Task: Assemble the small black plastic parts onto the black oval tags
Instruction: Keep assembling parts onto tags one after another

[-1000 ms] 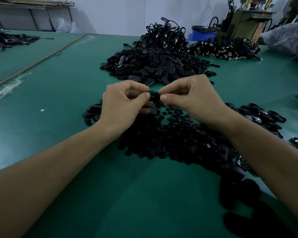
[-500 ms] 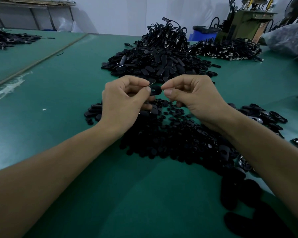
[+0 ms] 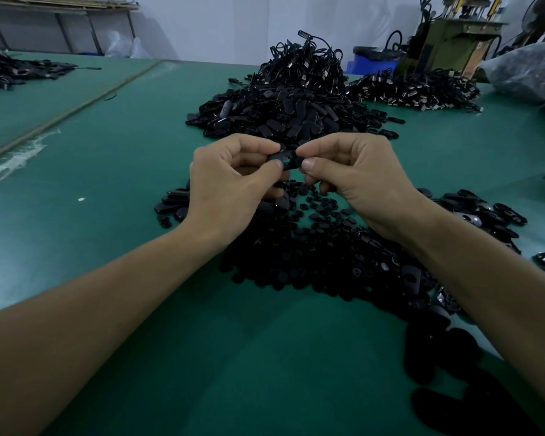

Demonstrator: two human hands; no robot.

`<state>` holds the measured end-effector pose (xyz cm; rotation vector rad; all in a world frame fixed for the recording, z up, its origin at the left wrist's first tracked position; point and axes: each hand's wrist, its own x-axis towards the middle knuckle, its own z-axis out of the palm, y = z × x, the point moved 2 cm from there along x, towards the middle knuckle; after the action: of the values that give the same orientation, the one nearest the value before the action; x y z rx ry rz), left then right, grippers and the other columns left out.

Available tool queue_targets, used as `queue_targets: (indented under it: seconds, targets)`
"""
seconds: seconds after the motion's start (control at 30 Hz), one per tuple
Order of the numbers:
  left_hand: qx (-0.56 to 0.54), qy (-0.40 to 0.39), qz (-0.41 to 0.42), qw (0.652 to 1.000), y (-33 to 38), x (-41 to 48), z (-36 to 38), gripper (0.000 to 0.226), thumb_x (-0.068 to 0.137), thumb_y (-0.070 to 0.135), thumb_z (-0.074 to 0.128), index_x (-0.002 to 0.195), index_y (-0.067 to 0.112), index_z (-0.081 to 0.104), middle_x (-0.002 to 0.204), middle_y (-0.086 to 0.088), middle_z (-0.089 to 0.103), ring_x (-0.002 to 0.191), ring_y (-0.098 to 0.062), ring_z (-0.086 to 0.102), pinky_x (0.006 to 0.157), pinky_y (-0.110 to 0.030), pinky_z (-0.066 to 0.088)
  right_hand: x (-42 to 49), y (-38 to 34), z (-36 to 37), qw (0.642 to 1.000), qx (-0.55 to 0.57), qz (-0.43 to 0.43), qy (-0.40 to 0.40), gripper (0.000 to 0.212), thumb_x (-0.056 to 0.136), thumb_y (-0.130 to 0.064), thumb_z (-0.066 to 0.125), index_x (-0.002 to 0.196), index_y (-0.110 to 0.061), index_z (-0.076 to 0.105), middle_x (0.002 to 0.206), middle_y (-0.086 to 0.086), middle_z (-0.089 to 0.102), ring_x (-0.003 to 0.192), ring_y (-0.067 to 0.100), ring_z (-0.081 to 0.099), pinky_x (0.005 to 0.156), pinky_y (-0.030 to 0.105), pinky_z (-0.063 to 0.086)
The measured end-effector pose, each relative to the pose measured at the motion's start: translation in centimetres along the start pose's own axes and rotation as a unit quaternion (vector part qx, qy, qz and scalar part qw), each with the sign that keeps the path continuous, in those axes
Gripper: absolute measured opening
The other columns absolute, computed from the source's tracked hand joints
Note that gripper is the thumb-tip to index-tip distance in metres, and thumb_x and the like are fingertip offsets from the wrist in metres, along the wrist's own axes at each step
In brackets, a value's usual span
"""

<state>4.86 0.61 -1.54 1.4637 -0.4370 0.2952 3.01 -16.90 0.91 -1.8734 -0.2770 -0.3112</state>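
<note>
A black oval tag (image 3: 286,160) is held in the air between both hands, above the green table. My left hand (image 3: 230,187) pinches its left end between thumb and forefinger. My right hand (image 3: 356,174) pinches its right end the same way, thumb underneath. Whether a small part sits on the tag is hidden by the fingertips. Below the hands lies a spread of small black plastic parts (image 3: 312,256). Loose oval tags (image 3: 172,204) lie left of it, and more tags (image 3: 482,212) lie to the right.
A big heap of black tags (image 3: 283,114) rises behind the hands, with corded pieces (image 3: 309,64) on top. Another corded pile (image 3: 416,89) sits far right, a plastic bag (image 3: 529,73) beyond it. A dark pile (image 3: 10,70) lies far left. Bare green mat (image 3: 92,158) stretches left.
Both hands have risen slightly with the tag, away from the pile of small parts. The tag now shows more plainly between the fingertips.
</note>
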Motion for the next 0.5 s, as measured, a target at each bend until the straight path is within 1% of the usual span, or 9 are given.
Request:
queue_targets:
  seconds: [0.1, 0.17, 0.3, 0.5]
  targets:
    - [0.002, -0.006, 0.001, 1.0, 0.0, 0.0, 0.0, 0.018, 0.087, -0.001, 0.075, 0.09, 0.016, 0.071, 0.082, -0.007, 0.076, 0.076, -0.021, 0.077, 0.061, -0.026, 0.06, -0.1, -0.3, 0.0, 0.999, -0.039, -0.018, 0.015, 0.013, 0.089, -0.008, 0.072, 0.09, -0.02, 0.073, 0.076, 0.003, 0.075, 0.07, 0.009, 0.069, 0.065, 0.017, 0.051]
    - [0.005, -0.01, 0.002, 1.0, 0.0, 0.0, 0.0, 0.018, 0.086, -0.001, 0.076, 0.09, 0.017, 0.072, 0.083, -0.008, 0.076, 0.075, -0.022, 0.077, 0.061, -0.027, 0.06, -0.3, -0.7, 0.2, 0.996, -0.082, -0.037, 0.023, 0.011, 0.089, -0.01, 0.072, 0.091, -0.021, 0.072, 0.075, 0.0, 0.074, 0.071, 0.007, 0.07, 0.068, 0.016, 0.052]
    - [0.013, -0.018, 0.012, 1.0, 0.0, -0.1, 0.1, 0.018, 0.086, 0.0, 0.077, 0.091, 0.016, 0.072, 0.081, -0.006, 0.077, 0.072, -0.022, 0.077, 0.059, -0.027, 0.06, -0.6, -1.4, 0.6, 0.987, -0.139, -0.064, 0.038, 0.011, 0.09, -0.012, 0.071, 0.091, -0.022, 0.073, 0.075, -0.006, 0.073, 0.071, 0.003, 0.07, 0.074, 0.021, 0.056]
    - [0.016, -0.026, 0.015, 0.999, 0.0, -0.2, 0.2, 0.019, 0.086, -0.001, 0.076, 0.09, 0.017, 0.072, 0.078, -0.003, 0.077, 0.072, -0.019, 0.076, 0.06, -0.023, 0.059, -0.8, -1.6, 0.7, 0.98, -0.183, -0.064, 0.035, 0.011, 0.091, -0.011, 0.069, 0.092, -0.021, 0.074, 0.075, -0.012, 0.071, 0.072, -0.002, 0.068, 0.073, 0.014, 0.052]
